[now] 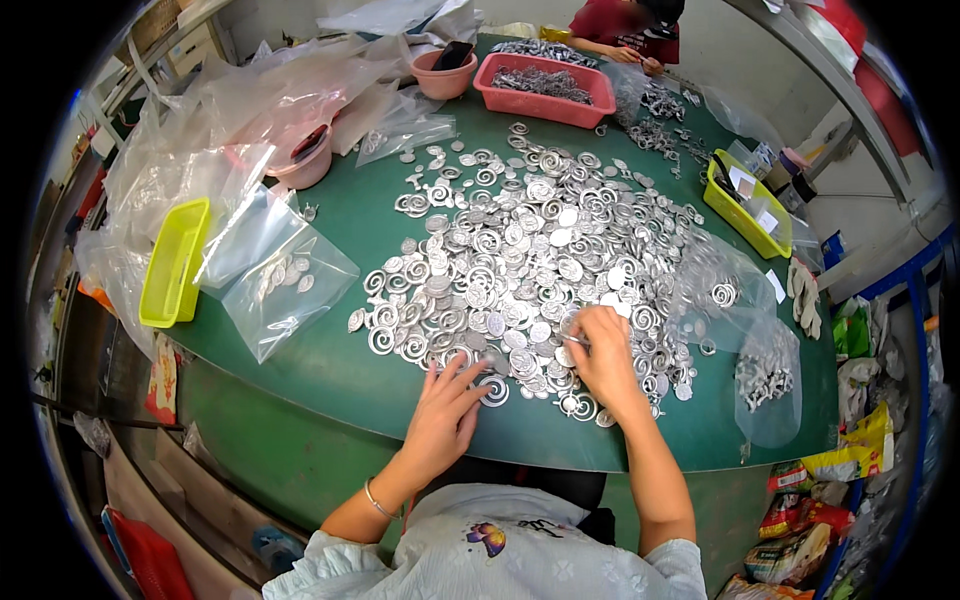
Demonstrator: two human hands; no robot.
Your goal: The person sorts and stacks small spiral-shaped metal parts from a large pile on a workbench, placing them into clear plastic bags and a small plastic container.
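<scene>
A wide pile of silver metal pieces (pixel 520 250), spirals and oval discs like pendants, is spread over the green table (pixel 300 380). At its near edge my left hand (pixel 440 408) lies with fingers apart, the tips touching loose pieces beside a spiral piece (pixel 493 390). My right hand (pixel 606 358) is over the near right of the pile, thumb and fingers closed together in a pinch. Whatever sits between those fingertips is mostly hidden; a bit of silver shows there.
Left are a clear bag (pixel 290 290) with a few discs and a yellow-green basket (pixel 175 262). A pink tray (pixel 545 92) of metal parts stands at the back, near a co-worker (pixel 630 35). Right are another basket (pixel 745 205), a filled bag (pixel 768 385) and gloves (pixel 803 298).
</scene>
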